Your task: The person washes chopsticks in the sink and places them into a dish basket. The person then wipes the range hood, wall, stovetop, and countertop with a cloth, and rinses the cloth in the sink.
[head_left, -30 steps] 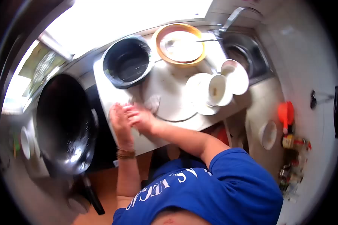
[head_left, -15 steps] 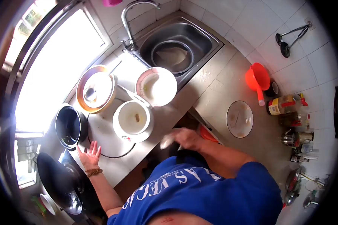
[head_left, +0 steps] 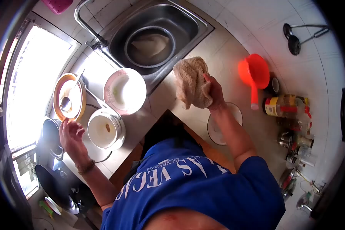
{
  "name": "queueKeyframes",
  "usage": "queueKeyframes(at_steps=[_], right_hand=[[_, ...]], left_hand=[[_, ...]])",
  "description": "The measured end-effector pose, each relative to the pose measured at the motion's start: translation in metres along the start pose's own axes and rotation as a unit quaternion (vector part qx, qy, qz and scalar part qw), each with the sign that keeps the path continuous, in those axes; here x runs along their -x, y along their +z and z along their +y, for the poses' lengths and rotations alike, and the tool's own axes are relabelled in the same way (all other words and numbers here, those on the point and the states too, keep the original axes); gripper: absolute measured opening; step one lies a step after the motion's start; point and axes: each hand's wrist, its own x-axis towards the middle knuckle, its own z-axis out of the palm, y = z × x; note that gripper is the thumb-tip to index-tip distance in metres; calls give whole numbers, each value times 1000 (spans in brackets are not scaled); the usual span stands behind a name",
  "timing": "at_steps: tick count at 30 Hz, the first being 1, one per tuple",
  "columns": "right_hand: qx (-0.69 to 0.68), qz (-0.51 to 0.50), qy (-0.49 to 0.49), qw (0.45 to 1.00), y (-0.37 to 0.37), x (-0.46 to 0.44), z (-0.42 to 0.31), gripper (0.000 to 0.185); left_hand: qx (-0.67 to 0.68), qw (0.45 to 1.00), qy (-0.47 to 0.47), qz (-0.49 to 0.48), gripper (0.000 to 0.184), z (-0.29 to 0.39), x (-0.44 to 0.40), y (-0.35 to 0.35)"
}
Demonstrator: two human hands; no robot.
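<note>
A crumpled beige cloth (head_left: pixel 192 81) hangs over the counter near the sink's front corner, gripped by my right hand (head_left: pixel 215 92). My left hand (head_left: pixel 72 138) is raised with its fingers loosely curled and apart, holding nothing. It is between the dark pot (head_left: pixel 52 136) and a white pot (head_left: pixel 102 130) with a brown bit inside. Just beyond it is a yellow-rimmed bowl (head_left: pixel 58 100) with a ladle in it. A white bowl with a pink rim (head_left: pixel 125 92) stands beside the white pot.
The steel sink (head_left: pixel 188 19) holds a round basin (head_left: pixel 171 42) with something pale inside. A red dipper (head_left: pixel 253 73), bottles (head_left: pixel 287 106) and jars line the wall. A glass plate (head_left: pixel 214 132) lies partly behind my right forearm. A black wok (head_left: pixel 51 184) is at lower left.
My hands have parted. My right hand has moved to the right and up, and now holds the cloth over the counter. My left hand has lifted beside the bowls. The view has turned toward the sink.
</note>
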Motion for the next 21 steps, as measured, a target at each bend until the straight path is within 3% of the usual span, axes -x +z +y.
queueKeyframes(at_steps=[4, 9, 11, 12, 13, 15, 16, 17, 18, 19, 21], right_hand=[[6, -44, 46, 998, 10, -54, -14, 47], [61, -90, 75, 991, 51, -138, -32, 50], [82, -93, 81, 989, 40, -191, -38, 47], [233, -19, 73, 970, 23, -226, -37, 47], [375, 56, 62, 923, 5, -252, -33, 47], [524, 141, 68, 837, -17, -292, -19, 46], [634, 211, -72, 740, -40, -315, 1, 48], [670, 185, -62, 716, -19, -308, 0, 50], [651, 188, -59, 734, -22, -313, 7, 52], [630, 192, -57, 751, -26, -318, 13, 54], [704, 200, -79, 677, -44, -328, 31, 68]], left_hand=[[-55, 979, 3, -198, 27, 13, -25, 78], [-184, 883, -44, -431, 29, -21, -105, 190], [-207, 870, -102, -437, 30, -53, -141, 235], [-237, 869, -84, -426, 31, -78, -161, 253], [-269, 866, -68, -417, 32, -102, -178, 269], [-365, 840, -97, -389, 34, -132, -205, 299], [-403, 831, -38, -382, 40, -164, -223, 308], [-442, 817, 20, -369, 46, -197, -241, 316], [-481, 800, 77, -350, 53, -229, -259, 325], [-456, 838, 97, -284, 64, -265, -274, 333], [-547, 795, 24, -260, 88, -254, -251, 351]])
